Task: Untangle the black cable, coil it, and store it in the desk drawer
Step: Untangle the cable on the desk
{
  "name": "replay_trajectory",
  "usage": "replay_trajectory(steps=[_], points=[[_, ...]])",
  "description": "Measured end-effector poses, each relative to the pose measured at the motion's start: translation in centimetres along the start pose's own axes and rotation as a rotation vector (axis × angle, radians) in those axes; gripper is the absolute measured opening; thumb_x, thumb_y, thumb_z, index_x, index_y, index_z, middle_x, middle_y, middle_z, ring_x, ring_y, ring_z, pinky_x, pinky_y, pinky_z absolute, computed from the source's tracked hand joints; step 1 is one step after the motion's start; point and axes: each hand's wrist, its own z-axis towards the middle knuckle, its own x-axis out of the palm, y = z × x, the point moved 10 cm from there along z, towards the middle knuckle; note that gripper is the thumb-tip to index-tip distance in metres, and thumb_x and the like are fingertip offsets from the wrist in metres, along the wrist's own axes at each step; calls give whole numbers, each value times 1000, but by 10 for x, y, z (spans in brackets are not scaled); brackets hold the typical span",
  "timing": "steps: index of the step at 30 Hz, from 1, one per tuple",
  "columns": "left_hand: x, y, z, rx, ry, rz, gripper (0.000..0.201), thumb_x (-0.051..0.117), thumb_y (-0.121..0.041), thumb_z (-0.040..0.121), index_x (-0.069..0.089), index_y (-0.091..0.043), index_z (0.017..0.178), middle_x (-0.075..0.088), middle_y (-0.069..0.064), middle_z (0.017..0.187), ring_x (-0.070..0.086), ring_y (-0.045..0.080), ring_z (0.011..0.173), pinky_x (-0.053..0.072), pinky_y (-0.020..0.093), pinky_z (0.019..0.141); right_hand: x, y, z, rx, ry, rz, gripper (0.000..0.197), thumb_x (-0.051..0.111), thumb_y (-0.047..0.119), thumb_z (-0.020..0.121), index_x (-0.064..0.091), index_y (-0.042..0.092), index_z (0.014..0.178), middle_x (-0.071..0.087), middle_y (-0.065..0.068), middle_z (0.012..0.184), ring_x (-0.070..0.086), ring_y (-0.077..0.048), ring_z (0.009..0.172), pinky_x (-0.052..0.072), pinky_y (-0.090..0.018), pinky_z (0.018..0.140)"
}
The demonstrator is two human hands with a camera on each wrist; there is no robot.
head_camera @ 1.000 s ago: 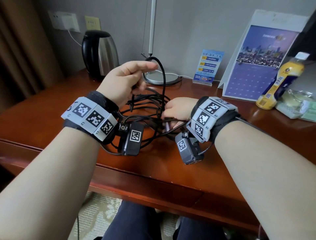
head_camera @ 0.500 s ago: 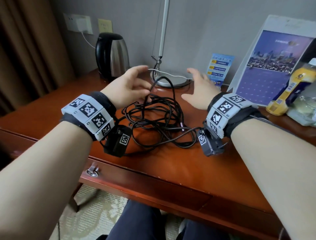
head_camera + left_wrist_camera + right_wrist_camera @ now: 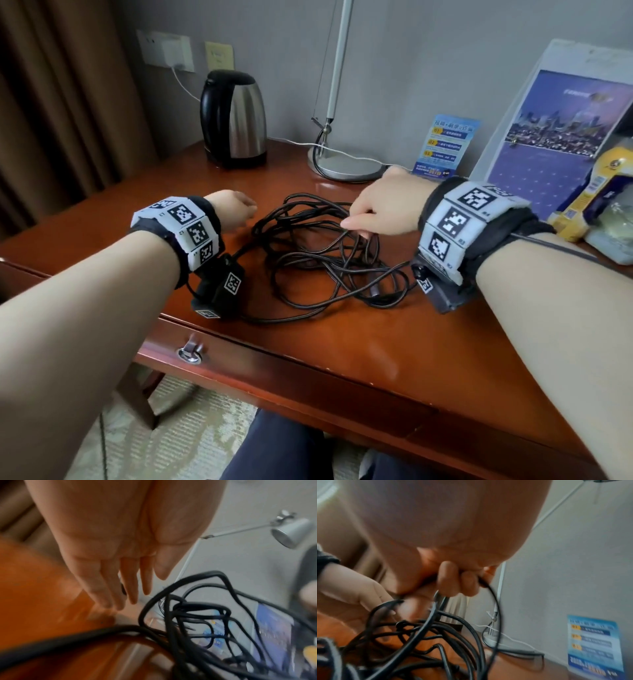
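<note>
The tangled black cable (image 3: 322, 253) lies in a loose heap on the wooden desk (image 3: 359, 342) between my hands. My right hand (image 3: 380, 212) reaches into the heap's right side, and its curled fingers (image 3: 453, 580) grip strands of the black cable (image 3: 436, 628). My left hand (image 3: 233, 209) hovers just left of the heap with fingers (image 3: 120, 585) held straight and nothing in them; the cable (image 3: 197, 615) loops beside it. The desk drawer (image 3: 274, 373) below the front edge is closed, with a metal ring pull (image 3: 190, 353).
A black and steel kettle (image 3: 236, 120) stands at the back left. A desk lamp base (image 3: 346, 164) with a white cord sits behind the cable. A blue card (image 3: 442, 147), a calendar (image 3: 555, 137) and a yellow bottle (image 3: 596, 192) line the back right.
My left hand let go of the raised cable loop and moved down to the left. My right hand came down from open above the desk and gripped strands of the heap.
</note>
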Motion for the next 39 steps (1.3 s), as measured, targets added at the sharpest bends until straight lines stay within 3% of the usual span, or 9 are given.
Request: replay_trajectory(steps=[5,10,13,17,22,29,32,34,39], points=[[18,-11,-2,12,75,-16,55,54,-22,92,35,-10,143,32,6,150,35,19,135,24,16,103,12,-14,9,116,-40,173,38,37,41,97,66,19,85,61,2,86,58,-21,87,40,-32,78],[34,-24,0,36,179,-240,46,53,-7,92,43,-17,136,63,12,114,68,23,85,57,27,68,-7,-18,14,150,-312,243,36,38,39,97,66,18,89,61,-1,97,56,-23,96,37,-33,85],[36,-28,0,46,177,-279,43,49,-28,96,42,-18,137,62,-5,93,68,15,68,58,23,62,-14,-19,9,141,-441,336,32,41,38,96,67,21,87,64,1,97,53,-22,101,35,-34,93],[27,-31,8,26,59,-312,45,32,-37,100,46,0,121,65,23,106,61,10,47,49,21,44,-14,-26,-3,135,-506,370,30,43,37,96,70,24,94,64,4,98,51,-21,106,34,-34,95],[49,-33,9,-105,220,-556,38,43,-26,98,64,-3,77,58,5,46,50,18,46,36,20,39,-12,-17,-11,46,-461,405,29,45,36,96,70,25,105,62,5,99,47,-18,109,32,-25,84],[21,-93,7,146,121,-703,18,59,-9,89,70,-20,79,55,5,68,41,12,49,42,29,64,-23,-20,-16,-31,-435,484,27,48,34,95,71,22,103,55,7,84,51,-11,91,30,-21,73],[2,-114,-1,267,22,-705,13,59,-9,89,62,-21,86,58,-9,51,46,4,39,45,20,51,-45,-63,-37,138,-682,649,26,51,36,93,70,19,84,54,4,80,52,-12,78,40,-28,76],[-7,-130,-8,374,-47,-637,13,63,-11,87,62,-24,84,63,-4,68,59,10,59,53,30,72,-61,-89,-54,262,-864,718,17,55,36,90,61,20,90,52,3,88,46,-3,69,37,-26,72],[-16,-160,-32,531,-186,-302,9,59,-24,89,57,-19,97,57,-3,83,51,10,73,38,13,67,-69,-85,-33,241,-620,752,20,47,30,95,59,22,109,60,14,67,49,4,61,37,-22,65]])
